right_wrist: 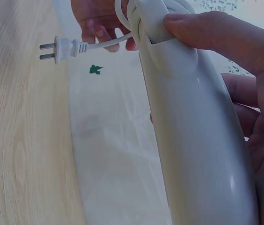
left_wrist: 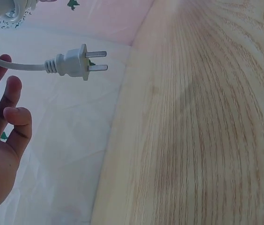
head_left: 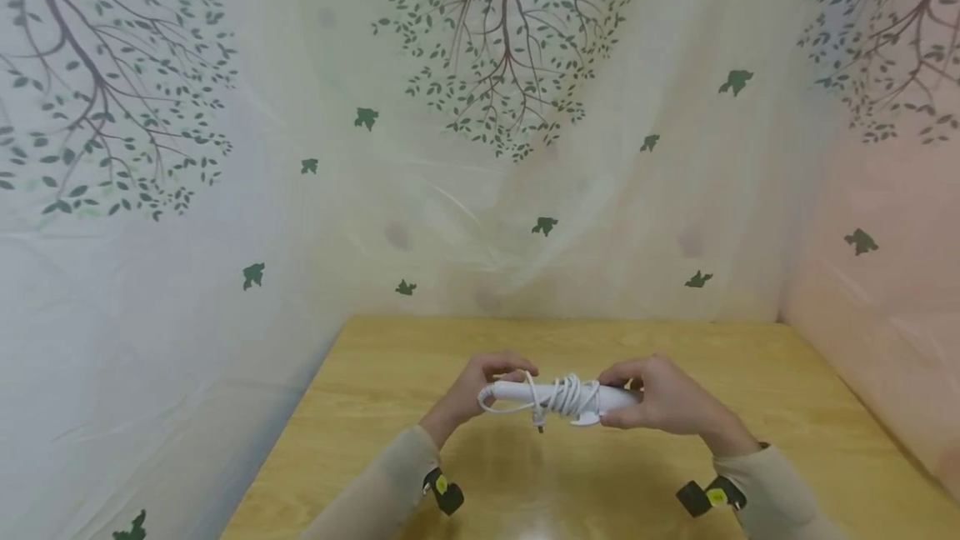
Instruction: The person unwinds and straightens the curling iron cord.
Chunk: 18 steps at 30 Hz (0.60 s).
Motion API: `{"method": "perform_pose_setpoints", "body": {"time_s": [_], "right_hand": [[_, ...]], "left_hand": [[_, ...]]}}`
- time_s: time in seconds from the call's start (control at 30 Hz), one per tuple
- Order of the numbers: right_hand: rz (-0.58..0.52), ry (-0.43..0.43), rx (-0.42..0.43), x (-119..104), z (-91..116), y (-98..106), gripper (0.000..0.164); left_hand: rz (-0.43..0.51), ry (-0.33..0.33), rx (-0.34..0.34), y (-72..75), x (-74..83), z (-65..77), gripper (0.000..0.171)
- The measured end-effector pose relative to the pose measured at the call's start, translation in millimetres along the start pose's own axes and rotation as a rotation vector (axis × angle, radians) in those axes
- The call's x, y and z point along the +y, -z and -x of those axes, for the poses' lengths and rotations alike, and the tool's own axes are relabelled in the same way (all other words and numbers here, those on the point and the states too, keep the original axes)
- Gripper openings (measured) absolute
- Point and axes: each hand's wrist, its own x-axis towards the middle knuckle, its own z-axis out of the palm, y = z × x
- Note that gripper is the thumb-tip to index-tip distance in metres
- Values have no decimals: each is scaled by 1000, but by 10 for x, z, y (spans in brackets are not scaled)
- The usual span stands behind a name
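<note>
A white rod-shaped electric appliance (head_left: 618,399) is held level above the table, its white cord (head_left: 572,396) wound round its middle. My right hand (head_left: 667,398) grips its right end. In the right wrist view the thumb (right_wrist: 202,29) presses near a raised lever-like part, fingers behind the body. My left hand (head_left: 476,386) is at the other end, fingertips right by a loop of cord; its lower fingers (left_wrist: 11,89) are loosely bent in the left wrist view. I cannot tell whether it pinches the cord. A two-prong plug (left_wrist: 76,63) hangs free below on a short length of cord.
The wooden table (head_left: 360,457) lies beneath both hands. Pale sheeting (head_left: 480,215) printed with trees and green leaves stands behind the table and at both sides. Each sleeve carries a small black wrist camera (head_left: 444,492) near the cuff.
</note>
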Motion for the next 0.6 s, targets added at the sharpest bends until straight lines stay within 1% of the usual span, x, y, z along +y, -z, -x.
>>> {"method": "perform_pose_setpoints", "body": {"time_s": [0.03,0.1,0.23,0.4,0.47,0.6], "right_hand": [[1,-2,1,4,12,-4,30],[7,-5,4,11,31,-11,31],[15,2,13,29,47,-32,31],[5,4,15,57,61,-57,30],[3,-1,17,63,65,-59,30],[6,-20,17,64,73,-46,31]], "left_hand": [[3,1,2,-5,-43,6,26],[-8,3,7,-23,-52,15,23],[-21,34,15,-40,-8,37,17],[-28,81,0,-42,196,52,16],[-37,90,-3,-37,272,55,17],[-71,120,-2,2,193,48,14]]}}
